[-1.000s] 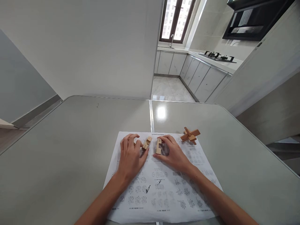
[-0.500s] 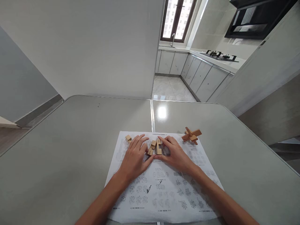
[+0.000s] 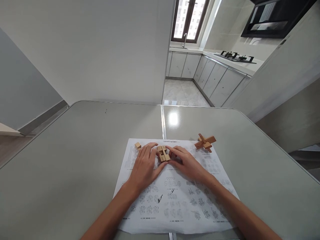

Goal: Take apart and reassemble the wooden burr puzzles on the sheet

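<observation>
Two forearms lie across a sheet of paper [image 3: 175,203] printed with rows of small diagrams, which is spread on the grey counter [image 3: 75,160]. At its far end the left hand [image 3: 146,165] and the right hand [image 3: 186,163] rest low on the sheet with fingers half curled. Their fingertips close in from either side on the wooden pieces [image 3: 163,153].

A second ago those pieces lay apart, one notched bar under each hand. Now they sit pushed together as one compact cluster, pinched between the two hands near the top middle of the sheet. The two bars look mated rather than merely side by side, though the fingers hide how the notches meet.

A small block [image 3: 137,145] that was under the left hand a second ago now lies bare, just beyond that hand's fingers near the sheet's top left corner. It is clear of the cluster. To the right, at the sheet's top corner, a finished wooden cross [image 3: 205,142] stands well apart from the right hand, unmoved.

Nothing lies between the hands and the cluster. Beyond the sheet a metal seam [image 3: 162,120] runs across the bare counter toward a white wall [image 3: 100,50]. Past the wall's edge are kitchen cabinets [image 3: 186,65], a stove [image 3: 235,56] and a window [image 3: 187,20].
</observation>
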Available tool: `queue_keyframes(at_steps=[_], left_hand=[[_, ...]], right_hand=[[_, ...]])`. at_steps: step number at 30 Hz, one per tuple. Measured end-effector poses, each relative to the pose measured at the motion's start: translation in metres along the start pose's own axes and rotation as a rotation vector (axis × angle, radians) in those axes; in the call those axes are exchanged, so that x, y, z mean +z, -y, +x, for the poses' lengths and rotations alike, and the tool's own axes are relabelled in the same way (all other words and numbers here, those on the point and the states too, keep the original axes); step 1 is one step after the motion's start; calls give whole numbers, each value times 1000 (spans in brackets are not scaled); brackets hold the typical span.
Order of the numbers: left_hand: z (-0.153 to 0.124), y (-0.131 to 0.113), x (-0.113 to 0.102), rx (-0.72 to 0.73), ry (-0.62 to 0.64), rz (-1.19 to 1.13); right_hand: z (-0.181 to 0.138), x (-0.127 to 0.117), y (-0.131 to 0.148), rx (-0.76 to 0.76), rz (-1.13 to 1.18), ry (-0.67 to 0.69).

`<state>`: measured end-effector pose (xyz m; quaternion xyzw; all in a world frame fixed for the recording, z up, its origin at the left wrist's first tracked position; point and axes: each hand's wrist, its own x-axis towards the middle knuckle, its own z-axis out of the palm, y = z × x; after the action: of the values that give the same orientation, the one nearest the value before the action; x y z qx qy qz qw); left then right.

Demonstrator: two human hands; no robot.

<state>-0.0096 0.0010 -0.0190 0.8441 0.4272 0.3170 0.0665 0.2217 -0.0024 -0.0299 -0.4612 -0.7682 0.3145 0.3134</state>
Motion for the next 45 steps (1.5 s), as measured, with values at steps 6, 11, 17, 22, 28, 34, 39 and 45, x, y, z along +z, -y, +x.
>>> queue_keyframes(at_steps=[6, 11, 17, 22, 28, 34, 39, 45], left_hand=[[1, 1, 2, 1, 26, 4], [1, 3, 2, 5, 51, 47], [2, 6, 0, -105, 27, 124], [3, 10, 0, -99, 31, 123], [4, 11, 2, -34, 73, 117], [4, 11, 0, -159, 16, 169], [4, 13, 1, -221, -21, 214], [4, 18, 3, -267, -80, 323]], right_hand=[[0, 1, 1, -92, 48, 16], [-1, 3, 1, -87, 58, 15], [0, 2, 7, -18, 123, -39], [2, 1, 11, 10, 173, -90], [2, 1, 8, 41, 192, -89], [3, -4, 12, 168, 336, -96], [4, -11, 14, 285, 594, -67], [8, -13, 12, 346, 957, -154]])
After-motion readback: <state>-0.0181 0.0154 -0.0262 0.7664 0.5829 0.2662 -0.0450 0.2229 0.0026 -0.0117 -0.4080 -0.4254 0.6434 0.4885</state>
